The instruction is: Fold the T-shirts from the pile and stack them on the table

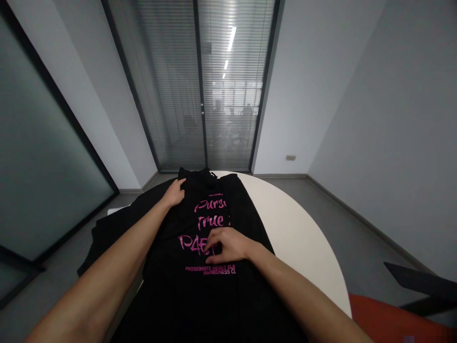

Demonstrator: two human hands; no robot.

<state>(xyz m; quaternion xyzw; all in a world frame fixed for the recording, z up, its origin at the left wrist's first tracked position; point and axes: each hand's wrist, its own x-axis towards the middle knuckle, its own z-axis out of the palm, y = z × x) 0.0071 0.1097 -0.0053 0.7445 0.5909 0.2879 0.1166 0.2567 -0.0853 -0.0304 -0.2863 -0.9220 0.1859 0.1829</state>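
Left hand [174, 192] lay with fingers extended at the sweatshirt's upper left | right hand [230, 244] hovered or rested, loosely curled, thumb apart, at pink lettering [210, 221] | black sweatshirt [210, 293] lay on white tabletop [300, 238], right side folded inward

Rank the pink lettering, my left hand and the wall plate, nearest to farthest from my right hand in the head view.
1. Lettering: partly below your right hand.
2. Left hand: ahead, left, on the garment.
3. Wall plate: farther ahead, right, low on the wall.
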